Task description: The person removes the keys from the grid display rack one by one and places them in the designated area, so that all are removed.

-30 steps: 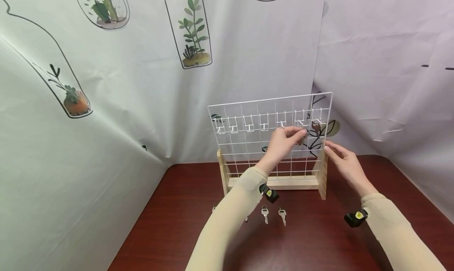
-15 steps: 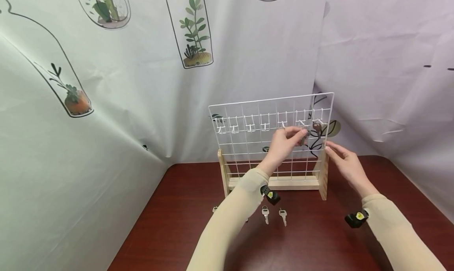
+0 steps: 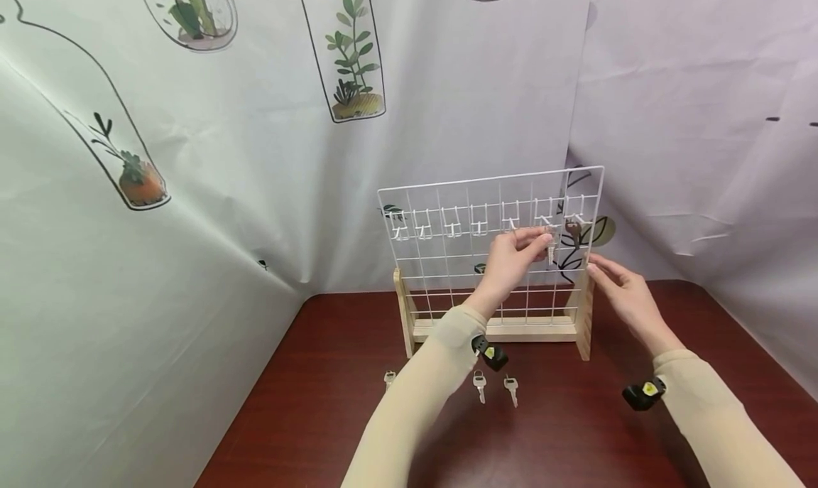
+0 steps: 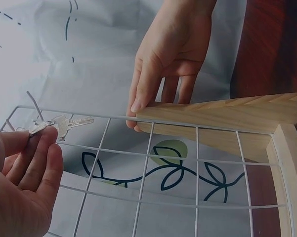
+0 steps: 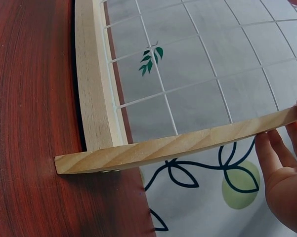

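Note:
In the head view my left hand [image 3: 513,258] pinches a small silver key [image 3: 552,252] by its head, the blade pointing down, just under the second hook [image 3: 544,220] from the right. A darker key [image 3: 573,232] hangs at the rightmost hook of the white wire grid rack [image 3: 491,178]. My right hand [image 3: 623,293] holds the top of the rack's right wooden post [image 5: 178,143]; thumb and fingers lie on opposite sides of it. In the left wrist view a bright key blade [image 4: 80,121] lies past the left hand's [image 4: 29,185] fingertips, over the grid.
Several more white hooks line the grid to the left. Loose keys lie on the dark red table [image 3: 307,403] in front, among them one key [image 3: 480,386] beside another key [image 3: 511,390], and a third [image 3: 390,378] by the left sleeve. A printed cloth [image 3: 255,140] hangs behind.
The key in my left hand has turned, so its blade now shows bright and points down below the fingertips. Both hands stay almost where they were.

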The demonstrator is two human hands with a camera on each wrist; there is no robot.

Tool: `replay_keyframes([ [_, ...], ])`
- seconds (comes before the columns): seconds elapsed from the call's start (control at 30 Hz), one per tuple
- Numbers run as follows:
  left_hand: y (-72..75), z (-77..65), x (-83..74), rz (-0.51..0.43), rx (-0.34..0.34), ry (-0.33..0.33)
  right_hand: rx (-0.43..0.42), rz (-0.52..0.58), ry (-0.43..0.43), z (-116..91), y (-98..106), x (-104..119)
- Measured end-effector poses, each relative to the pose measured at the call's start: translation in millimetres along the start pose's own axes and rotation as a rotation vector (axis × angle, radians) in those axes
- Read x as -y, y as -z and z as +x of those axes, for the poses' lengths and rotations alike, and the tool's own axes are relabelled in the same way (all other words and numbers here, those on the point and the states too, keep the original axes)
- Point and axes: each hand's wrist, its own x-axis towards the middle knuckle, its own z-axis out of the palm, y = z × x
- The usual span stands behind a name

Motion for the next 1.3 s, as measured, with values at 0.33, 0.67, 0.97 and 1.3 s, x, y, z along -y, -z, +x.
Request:
replay_keyframes([
  [0.33,-1.1,1.6,-1.1,-0.017,0.012,0.008,0.001,-0.008,-0.004,-1.2,1.1,-1.9],
  [0.67,-2.3,3.2,2.5,-0.064,0.025,0.017,-0.006,-0.025,-0.002,-2.4,0.1,-1.7],
  [0.97,-3.6,2.7,2.4,-0.053,0.017,0.009,0.001,-0.014,-0.007,-2.4,-2.0,-0.7],
  [1.3,-5.6,2.1,-1.6,-0.084,-0.011,-0.030,0.002,-0.016,-0.009,0.5,-0.3,-1.8],
])
